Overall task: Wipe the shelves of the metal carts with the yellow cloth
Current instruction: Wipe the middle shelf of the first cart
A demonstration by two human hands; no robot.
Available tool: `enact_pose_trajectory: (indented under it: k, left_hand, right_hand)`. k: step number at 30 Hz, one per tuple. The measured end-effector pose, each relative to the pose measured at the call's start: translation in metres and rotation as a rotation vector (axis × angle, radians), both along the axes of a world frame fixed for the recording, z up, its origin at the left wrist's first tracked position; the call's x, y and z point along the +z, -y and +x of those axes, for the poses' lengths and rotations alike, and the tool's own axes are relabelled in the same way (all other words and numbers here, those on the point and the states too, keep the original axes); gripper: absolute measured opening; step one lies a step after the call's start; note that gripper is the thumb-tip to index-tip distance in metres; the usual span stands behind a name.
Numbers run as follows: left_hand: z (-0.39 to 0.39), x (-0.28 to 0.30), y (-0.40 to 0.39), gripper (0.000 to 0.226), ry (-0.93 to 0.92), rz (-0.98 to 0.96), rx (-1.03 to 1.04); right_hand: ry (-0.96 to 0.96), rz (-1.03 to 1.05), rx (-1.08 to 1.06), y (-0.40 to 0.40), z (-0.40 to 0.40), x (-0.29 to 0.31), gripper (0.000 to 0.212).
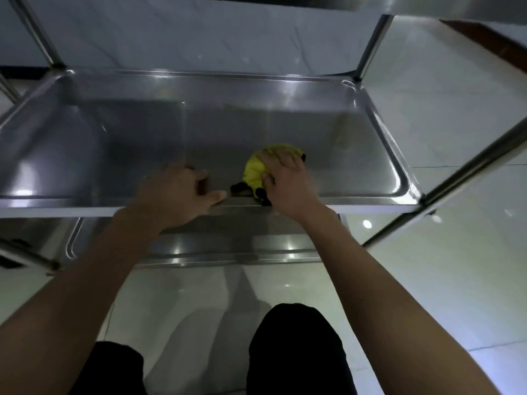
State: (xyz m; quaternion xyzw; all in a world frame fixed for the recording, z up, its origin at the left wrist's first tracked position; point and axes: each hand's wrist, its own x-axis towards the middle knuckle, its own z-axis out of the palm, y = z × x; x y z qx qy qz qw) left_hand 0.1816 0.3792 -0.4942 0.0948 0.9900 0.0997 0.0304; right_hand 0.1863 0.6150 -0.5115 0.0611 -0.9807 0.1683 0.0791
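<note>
Yellow cloth (258, 169), one, under right hand (285, 183).

The right hand (281, 178) covers part of the yellow cloth (256, 169) under its grip. The left hand (174, 192) looks blurry. The picture's edge cuts off the shelf (85, 155).

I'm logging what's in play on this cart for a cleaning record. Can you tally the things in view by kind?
Stainless steel cart shelves: 2, the middle shelf being wiped and a lower shelf beneath it
Crumpled yellow cloths with black trim: 1, on the middle shelf
Hands: 2, left hand at the shelf's front edge, right hand on the cloth
Total: 5
</note>
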Motion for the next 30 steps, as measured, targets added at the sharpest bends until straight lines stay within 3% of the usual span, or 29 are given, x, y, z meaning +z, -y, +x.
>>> enact_pose_trajectory:
  k: [3, 7, 12, 20, 26, 30]
  left_hand:
    - [0.001, -0.001, -0.015, 0.065, 0.006, 0.003, 0.113]
    - [0.006, 0.012, -0.055, 0.046, 0.018, -0.14, 0.118]
    - [0.02, 0.002, -0.1, 0.031, -0.06, 0.032, 0.036]
    - [0.014, -0.007, -0.099, 0.041, -0.028, 0.006, 0.046]
    - [0.01, -0.01, -0.093, 0.034, -0.082, 0.012, 0.016]
    - [0.007, -0.013, -0.085, 0.039, -0.079, 0.047, 0.017]
  right_hand:
    - [0.006, 0.012, 0.006, -0.039, 0.0, 0.0, 0.051]
    - [-0.001, -0.003, 0.047, -0.053, -0.001, -0.002, 0.052]
    - [-0.001, -0.005, 0.051, -0.057, -0.003, -0.004, 0.051]
    - [0.018, 0.02, -0.097, -0.116, 0.02, 0.004, 0.05]
    - [0.034, 0.019, -0.3, -0.19, 0.036, 0.012, 0.049]
    - [0.027, 0.034, -0.289, -0.199, 0.036, 0.013, 0.048]
